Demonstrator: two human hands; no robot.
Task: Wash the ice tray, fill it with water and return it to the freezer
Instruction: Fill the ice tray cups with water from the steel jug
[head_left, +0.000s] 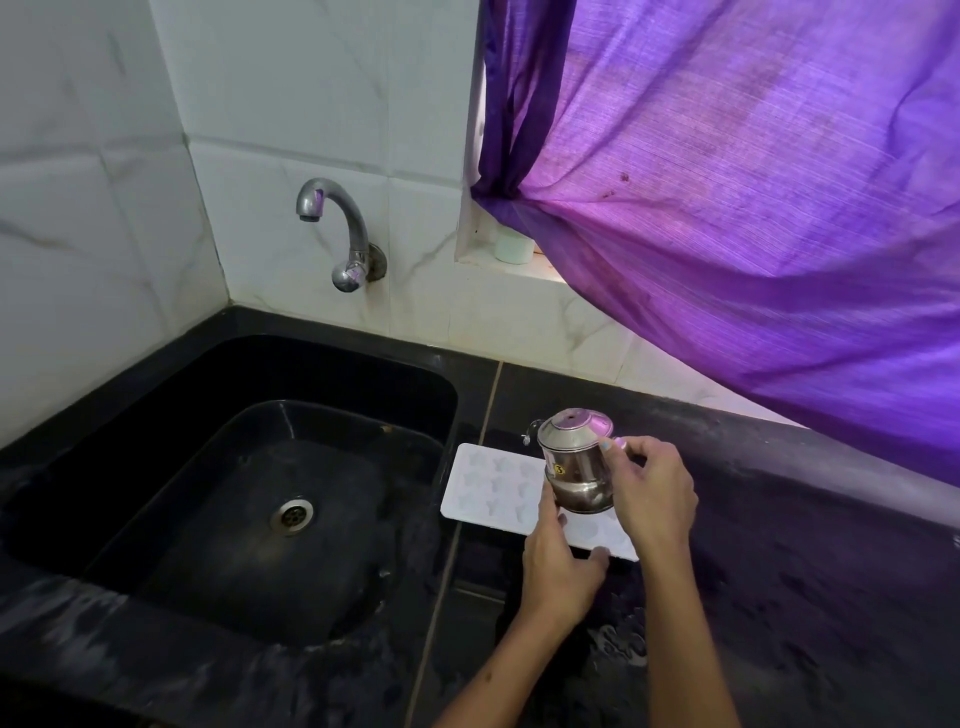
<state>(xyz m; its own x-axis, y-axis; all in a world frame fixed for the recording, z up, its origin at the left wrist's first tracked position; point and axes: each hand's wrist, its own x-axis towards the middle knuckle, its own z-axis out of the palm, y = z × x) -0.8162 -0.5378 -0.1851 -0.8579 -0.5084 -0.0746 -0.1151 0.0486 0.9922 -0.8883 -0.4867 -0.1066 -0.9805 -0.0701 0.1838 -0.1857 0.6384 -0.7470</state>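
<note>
A white ice tray (491, 488) lies flat on the black counter (779, 519), just to the right of the black sink (249, 467), with its shaped pockets facing up. Both hands are over the near right part of the tray, so that end of it is partly hidden.

The right hand (657, 491) grips a small steel pot (574, 460) with a domed lid and a little spout, fingers curled round its right side and the thumb up near the lid's edge. The pot is held above the tray, about upright, its spout pointing left toward the sink.

The left hand (561, 558) sits below and in front of the pot. Its fingers reach up against the pot's lower left side, and its thumb stretches out to the right along the tray's near edge. Whether it is really holding the pot or only steadying it cannot be told.

A steel tap (337, 228) comes out of the white tiled wall (104, 208) above the sink, and no water runs from it. A purple curtain (753, 182) hangs over the window to the right, with a small white jar (513, 247) on the sill beneath it.
</note>
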